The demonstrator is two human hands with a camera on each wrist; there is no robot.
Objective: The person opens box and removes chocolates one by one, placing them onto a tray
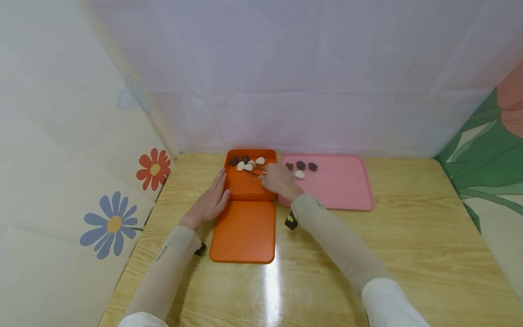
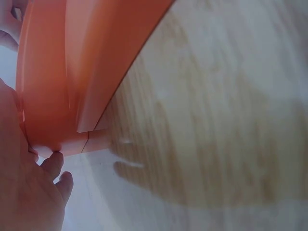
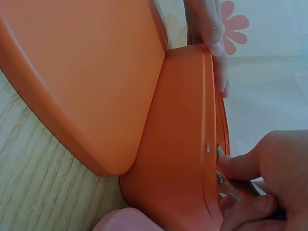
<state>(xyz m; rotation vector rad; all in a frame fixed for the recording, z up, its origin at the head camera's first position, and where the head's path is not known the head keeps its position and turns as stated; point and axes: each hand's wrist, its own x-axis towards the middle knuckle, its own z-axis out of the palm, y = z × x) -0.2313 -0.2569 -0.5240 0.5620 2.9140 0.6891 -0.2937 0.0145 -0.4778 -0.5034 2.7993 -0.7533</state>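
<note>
My right hand (image 1: pixel 279 180) reaches over the right side of an open orange box (image 1: pixel 249 190) and pinches metal tweezers (image 1: pixel 254 173). Their slim arms point left among white stones (image 1: pixel 241 166) and dark stones (image 1: pixel 234 161). A ridged metal part of the tool shows between thumb and fingers in the right wrist view; the palm hides much of it. My left hand (image 1: pixel 209 202) rests along the box's left wall, fingers straight, thumb at the front corner. In the left wrist view its fingertips (image 2: pixel 54 163) touch the orange wall.
The box's orange lid (image 1: pixel 244 232) lies folded toward me on the wooden table (image 1: pixel 327 268). Right beside the box is a pink tray (image 1: pixel 339 188) holding several dark stones (image 1: pixel 301 165) and a white stone (image 1: pixel 300 175). A pale hanging sheet (image 1: pixel 306 100) stands behind.
</note>
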